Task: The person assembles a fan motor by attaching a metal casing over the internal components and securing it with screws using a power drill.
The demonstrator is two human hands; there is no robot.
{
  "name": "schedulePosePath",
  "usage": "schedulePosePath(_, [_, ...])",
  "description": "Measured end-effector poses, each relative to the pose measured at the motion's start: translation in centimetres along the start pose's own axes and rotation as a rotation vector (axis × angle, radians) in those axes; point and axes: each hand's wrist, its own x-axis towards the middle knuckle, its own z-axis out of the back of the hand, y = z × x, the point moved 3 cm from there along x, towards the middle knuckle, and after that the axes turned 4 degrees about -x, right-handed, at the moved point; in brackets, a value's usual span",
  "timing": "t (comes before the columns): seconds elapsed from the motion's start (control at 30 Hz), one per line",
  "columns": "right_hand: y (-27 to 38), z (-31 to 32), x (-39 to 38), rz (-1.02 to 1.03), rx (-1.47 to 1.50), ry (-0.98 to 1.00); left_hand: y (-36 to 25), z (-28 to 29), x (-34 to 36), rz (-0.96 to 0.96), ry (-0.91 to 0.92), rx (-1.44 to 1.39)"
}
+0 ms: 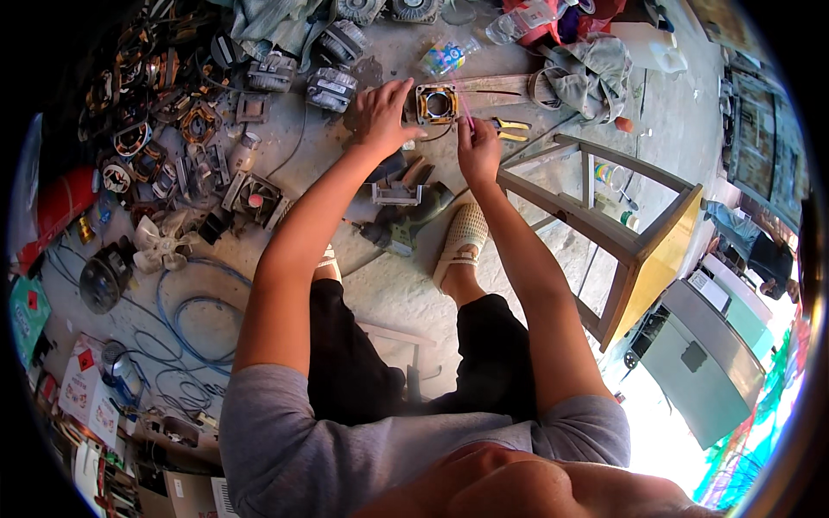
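My left hand (384,118) is held open beside a square motor stator (423,104), its fingers spread and nothing in it. The stator has a round opening and copper-coloured windings. To its right, my right hand (478,154) is closed on a thin pink strand (463,102), which runs up from the fingertips past the stator's right edge. Whether it is string or something stiffer, I cannot tell. Yellow-handled pliers (513,130) lie just right of that hand. Below the hands, a green and black power drill (399,231) rests near a grey metal bracket (395,195).
Old motors (331,89) and loose stators (200,123) crowd the left floor, with a white fan blade (164,242) and coiled blue hose (164,298). A wooden stool (652,259) lies on its side at right. A cloth bag (591,78) sits far right.
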Motion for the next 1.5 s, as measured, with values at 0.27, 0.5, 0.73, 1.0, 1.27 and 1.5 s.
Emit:
schedulePosePath(0.27, [4.1, -0.3, -3.8, 0.302, -0.084, 0.178, -2.5, 0.1, -5.6, 0.356, 0.263, -1.056])
schedulePosePath(0.5, [7.5, 0.4, -4.9, 0.399, -0.102, 0.094, -1.9, 3.7, -6.6, 0.481, -0.106, -1.234])
schedulePosePath(0.73, [1.3, -2.7, -5.9, -0.471, 0.684, 0.57, 0.4, 5.9, -6.8, 0.529, -0.339, -1.133])
schedulePosePath(1.0, [3.6, -5.5, -5.2, -1.003, 1.627, 0.543, -0.2, 5.5, -8.8, 0.551, -0.33, -1.142])
schedulePosePath(1.27, [4.6, -6.3, -4.6, -1.02, 1.76, 0.519, -0.7, 4.3, -8.9, 0.661, -0.274, -1.274])
schedulePosePath(1.5, [5.0, -6.3, -5.4, -0.976, 1.747, 0.588, -0.7, 3.3, -7.8, 0.712, -0.146, -1.368])
